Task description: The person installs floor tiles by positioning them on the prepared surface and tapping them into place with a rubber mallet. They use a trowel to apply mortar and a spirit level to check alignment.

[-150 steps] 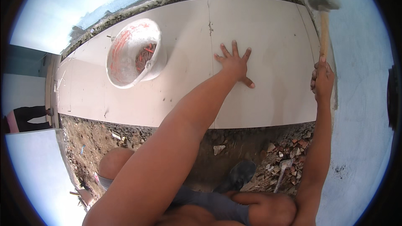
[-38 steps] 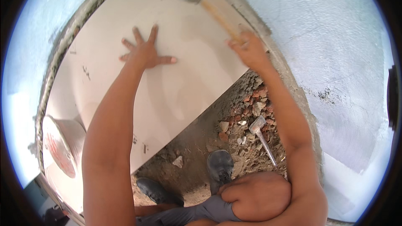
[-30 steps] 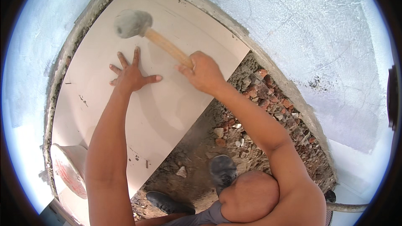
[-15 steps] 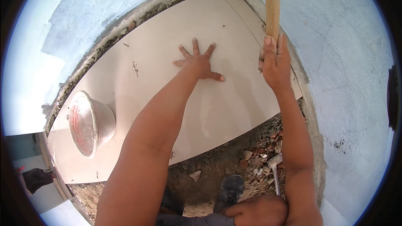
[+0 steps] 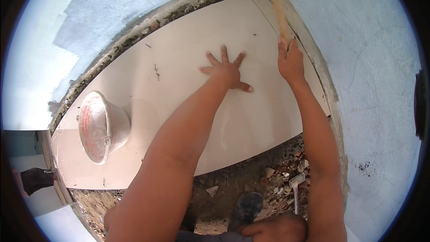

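Note:
Flat on a large pale floor tile (image 5: 251,121) rests my left hand (image 5: 227,72), its fingers spread wide and nothing in it. My right hand (image 5: 291,62) is wrapped round the wooden handle of a mallet (image 5: 279,14), over the right part of the tiled surface. The mallet's greyish head is blurred at the top edge of the view, close to the far corner by the blue wall. A thin joint line runs along the tile's right side, beneath the handle.
A whitish bucket (image 5: 118,127) with reddish stains stands tilted in view on the tiles at left. Rubble and a second hammer (image 5: 296,183) lie on the dirt by my shoe (image 5: 249,206). Light blue walls (image 5: 358,62) rise on both sides, with a rough mortar gap along the left one.
The mallet has swung, so its head now shows at the top and its handle tilts left. My left hand stays flat on the tile; the whole view has shifted slightly.

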{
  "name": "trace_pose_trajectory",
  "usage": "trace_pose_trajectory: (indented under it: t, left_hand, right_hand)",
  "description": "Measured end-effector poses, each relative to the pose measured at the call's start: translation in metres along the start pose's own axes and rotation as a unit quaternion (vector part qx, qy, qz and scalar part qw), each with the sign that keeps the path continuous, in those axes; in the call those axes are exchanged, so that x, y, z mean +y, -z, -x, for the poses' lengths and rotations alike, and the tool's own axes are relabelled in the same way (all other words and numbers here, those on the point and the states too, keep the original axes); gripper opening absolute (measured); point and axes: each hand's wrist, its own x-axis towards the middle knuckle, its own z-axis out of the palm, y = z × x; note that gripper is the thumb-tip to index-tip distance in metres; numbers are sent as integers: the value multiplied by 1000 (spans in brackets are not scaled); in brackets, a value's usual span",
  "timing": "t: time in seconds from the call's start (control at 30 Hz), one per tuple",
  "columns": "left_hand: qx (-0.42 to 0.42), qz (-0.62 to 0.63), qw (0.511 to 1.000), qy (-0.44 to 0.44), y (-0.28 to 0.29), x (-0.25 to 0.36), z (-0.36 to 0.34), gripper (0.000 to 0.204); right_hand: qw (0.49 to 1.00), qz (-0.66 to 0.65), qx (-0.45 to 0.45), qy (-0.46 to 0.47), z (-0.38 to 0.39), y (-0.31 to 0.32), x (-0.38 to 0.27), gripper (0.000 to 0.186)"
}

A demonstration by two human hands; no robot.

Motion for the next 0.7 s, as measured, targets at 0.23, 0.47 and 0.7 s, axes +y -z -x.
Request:
trace_pose_trajectory:
  t: [0.23,0.47,0.7]
  left_hand:
    - [-3,7,1000,20,-2,-17,1,131]
    - [-1,3,1000,9,-3,-9,-3,132]
    - [-4,20,1000,4,-4,-8,-1,132]
  right_hand:
    - [976,-145,-73,-146,-49,37,-95,49]
    - [969,-7,-190,-157,-50,-21,-36,51]
    - [990,36,-115,-75,-15,-26,-22,56]
